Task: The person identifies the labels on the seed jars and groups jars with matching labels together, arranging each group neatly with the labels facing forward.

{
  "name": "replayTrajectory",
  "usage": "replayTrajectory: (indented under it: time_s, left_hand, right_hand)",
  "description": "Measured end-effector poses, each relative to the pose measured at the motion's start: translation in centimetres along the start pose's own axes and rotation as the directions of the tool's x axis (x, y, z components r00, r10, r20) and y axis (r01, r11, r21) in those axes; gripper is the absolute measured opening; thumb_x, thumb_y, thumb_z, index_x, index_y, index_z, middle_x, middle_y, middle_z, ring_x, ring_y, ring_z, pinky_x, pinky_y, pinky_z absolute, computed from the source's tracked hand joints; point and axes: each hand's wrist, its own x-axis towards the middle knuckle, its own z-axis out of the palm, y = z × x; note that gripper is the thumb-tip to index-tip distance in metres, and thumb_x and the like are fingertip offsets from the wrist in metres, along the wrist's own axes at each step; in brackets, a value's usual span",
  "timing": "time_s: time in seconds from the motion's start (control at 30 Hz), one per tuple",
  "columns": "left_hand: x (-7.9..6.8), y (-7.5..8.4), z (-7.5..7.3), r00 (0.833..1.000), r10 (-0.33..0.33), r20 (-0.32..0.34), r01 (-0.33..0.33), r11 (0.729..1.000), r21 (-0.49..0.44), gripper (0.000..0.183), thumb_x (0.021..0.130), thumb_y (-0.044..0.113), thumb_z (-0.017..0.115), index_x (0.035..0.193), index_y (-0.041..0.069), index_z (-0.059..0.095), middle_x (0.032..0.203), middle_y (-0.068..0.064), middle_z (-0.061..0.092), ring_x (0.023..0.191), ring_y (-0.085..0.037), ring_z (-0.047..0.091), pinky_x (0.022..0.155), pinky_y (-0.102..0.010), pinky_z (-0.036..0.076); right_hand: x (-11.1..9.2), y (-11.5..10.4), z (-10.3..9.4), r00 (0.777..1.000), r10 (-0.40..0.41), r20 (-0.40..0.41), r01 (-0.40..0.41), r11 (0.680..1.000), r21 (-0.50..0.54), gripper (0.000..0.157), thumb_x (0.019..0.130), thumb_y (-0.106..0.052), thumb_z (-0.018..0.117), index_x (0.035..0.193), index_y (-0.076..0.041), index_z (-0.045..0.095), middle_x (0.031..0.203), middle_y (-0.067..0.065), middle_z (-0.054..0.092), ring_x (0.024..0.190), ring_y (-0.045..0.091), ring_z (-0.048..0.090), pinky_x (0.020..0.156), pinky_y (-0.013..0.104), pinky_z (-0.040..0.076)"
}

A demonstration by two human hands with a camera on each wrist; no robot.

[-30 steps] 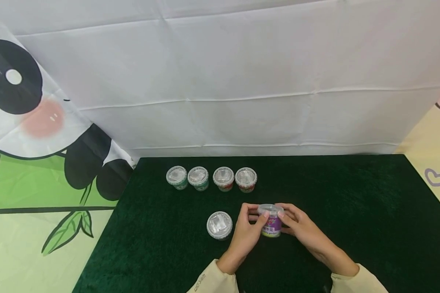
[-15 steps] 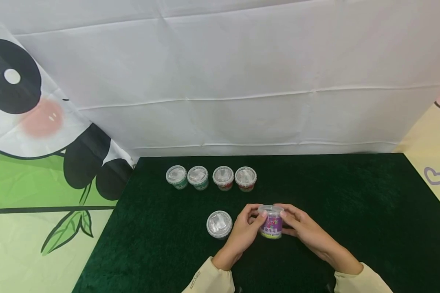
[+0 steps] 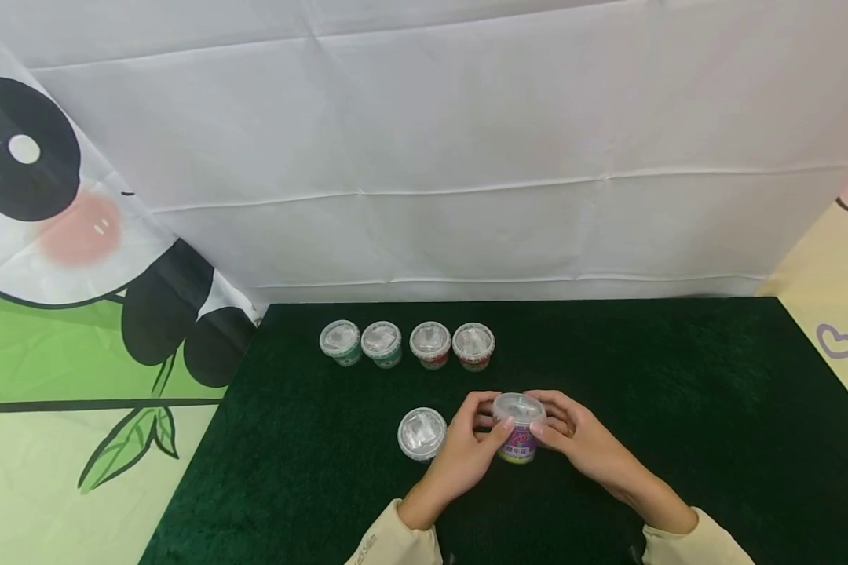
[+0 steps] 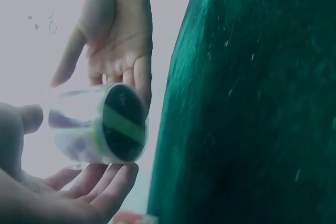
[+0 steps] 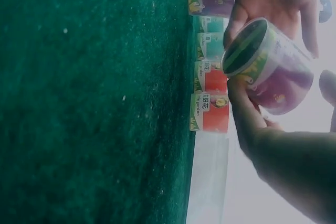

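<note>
Both hands hold a small clear plastic tub (image 3: pixel 519 441) with a purple flower label and a clear lid, tilted slightly off upright. My left hand (image 3: pixel 462 451) grips its left side, thumb at the front near the rim. On the right side, my right hand (image 3: pixel 583 441) grips it, thumb also in front. In the left wrist view the tub (image 4: pixel 79 124) shows its dark base, raised off the green cloth. The right wrist view shows the purple tub (image 5: pixel 283 80) between the fingers. Another lidded tub (image 3: pixel 422 434) stands just left of my left hand.
Several lidded tubs stand in a row toward the back: a teal one (image 3: pixel 340 341), a second teal one (image 3: pixel 382 343), a red one (image 3: pixel 431 344) and a second red one (image 3: pixel 474 345). Dark green cloth (image 3: pixel 678 377) covers the table; a white curtain (image 3: pixel 466 157) hangs behind.
The tub has shifted slightly left and now tilts so its top faces the head camera more. Both hands have kept their grip on it. The other tubs have stayed in place.
</note>
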Motion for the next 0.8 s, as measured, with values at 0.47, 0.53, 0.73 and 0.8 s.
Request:
replayTrajectory:
  time_s: [0.47,0.53,0.73,0.8]
  left_hand:
    - [-1.5,1.3,-4.1,0.993,0.075,0.097,-0.107,0.913,0.395,0.054,0.1,0.035,0.075,0.145,0.013,0.054,0.141,-0.007,0.061,0.13,-0.026,0.058,0.111,-0.054,0.048]
    - [-1.6,1.4,-4.6,0.992,0.078,0.102,-0.116,0.883,0.455,0.056,0.098,0.036,0.076,0.144,0.013,0.055,0.14,-0.006,0.062,0.128,-0.026,0.058,0.108,-0.052,0.05]
    - [-1.6,1.4,-5.8,0.985,0.104,0.135,-0.165,0.784,0.599,0.055,0.095,0.034,0.081,0.14,0.012,0.058,0.135,-0.003,0.064,0.13,-0.026,0.056,0.117,-0.055,0.04]
    - [-1.6,1.4,-6.1,0.982,0.114,0.148,-0.183,0.747,0.639,0.054,0.094,0.033,0.081,0.139,0.012,0.059,0.136,-0.004,0.064,0.133,-0.027,0.055,0.121,-0.057,0.033]
  right_hand:
    - [0.9,0.2,1.6,0.977,-0.193,0.085,0.201,0.975,-0.091,0.071,0.098,-0.013,0.073,0.155,0.006,0.035,0.152,0.033,0.043,0.139,0.052,0.049,0.105,0.032,0.055]
    - [1.1,0.3,2.0,0.977,-0.2,0.079,0.209,0.969,-0.128,0.072,0.097,-0.013,0.074,0.155,0.005,0.036,0.152,0.032,0.044,0.139,0.051,0.051,0.107,0.033,0.054]
    - [1.9,0.6,3.1,0.973,-0.217,0.073,0.228,0.949,-0.219,0.074,0.094,-0.013,0.078,0.155,0.002,0.039,0.153,0.028,0.044,0.136,0.046,0.055,0.109,0.039,0.053]
    - [2.0,0.6,3.3,0.973,-0.217,0.074,0.229,0.945,-0.235,0.074,0.094,-0.014,0.078,0.155,0.0,0.04,0.153,0.027,0.045,0.135,0.045,0.055,0.109,0.039,0.053]
